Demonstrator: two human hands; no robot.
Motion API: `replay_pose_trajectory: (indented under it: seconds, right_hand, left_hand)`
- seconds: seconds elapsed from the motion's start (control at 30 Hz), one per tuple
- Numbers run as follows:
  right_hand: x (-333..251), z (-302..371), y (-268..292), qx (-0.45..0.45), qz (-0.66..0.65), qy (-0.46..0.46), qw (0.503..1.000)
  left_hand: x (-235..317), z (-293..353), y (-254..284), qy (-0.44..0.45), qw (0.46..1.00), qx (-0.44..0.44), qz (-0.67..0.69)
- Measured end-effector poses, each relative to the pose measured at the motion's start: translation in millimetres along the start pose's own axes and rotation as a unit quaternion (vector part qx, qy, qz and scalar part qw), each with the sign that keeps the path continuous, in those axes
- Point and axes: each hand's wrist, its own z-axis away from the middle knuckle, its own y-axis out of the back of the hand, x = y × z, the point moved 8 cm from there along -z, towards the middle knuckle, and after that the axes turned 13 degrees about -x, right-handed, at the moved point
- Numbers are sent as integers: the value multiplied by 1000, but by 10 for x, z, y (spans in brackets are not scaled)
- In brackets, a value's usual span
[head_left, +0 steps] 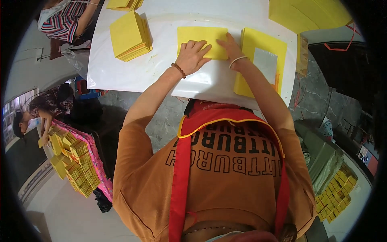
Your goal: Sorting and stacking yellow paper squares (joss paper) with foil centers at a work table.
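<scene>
A yellow sheet of paper (202, 34), perhaps folded, lies on the white-covered table (161, 76) in front of me. My left hand (193, 55) rests on its left half, palm down with the fingers spread, a beaded bracelet at the wrist. At the sheet's right edge, my right hand (231, 48) touches the paper with thumb and forefinger apart; a pale bangle circles that wrist. Close by on the right stands a stack of larger yellow paper (246, 40), bearing a silver-grey rectangle (265, 64). My right forearm passes over this stack.
To the left sits a pile of yellow paper (129, 36), with another pile (124, 4) behind. More yellow sheets (308, 14) hang over the far right corner. A person (66, 20) is at the far left; another person (52, 101) handles yellow bundles (76, 161). More bundles (336, 193) lie lower right.
</scene>
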Motion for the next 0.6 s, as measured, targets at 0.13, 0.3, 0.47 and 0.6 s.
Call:
replay_pose_trajectory:
  seconds: [0.13, 0.3, 0.47, 0.6]
  right_hand:
    - [-431, 105, -330, 119, 603, 89, 784]
    - [-219, -42, -420, 46, 584, 20, 810]
    - [-189, -60, -418, 44, 578, 3, 815]
    - [-232, -181, -162, 14, 497, 14, 868]
  left_hand:
    - [-27, -82, 123, -34, 997, -18, -73]
    - [-193, -13, 58, -74, 995, 29, -66]
    - [-248, 4, -13, -58, 997, 24, -52]
    - [-216, -58, 37, -71, 996, 26, -43]
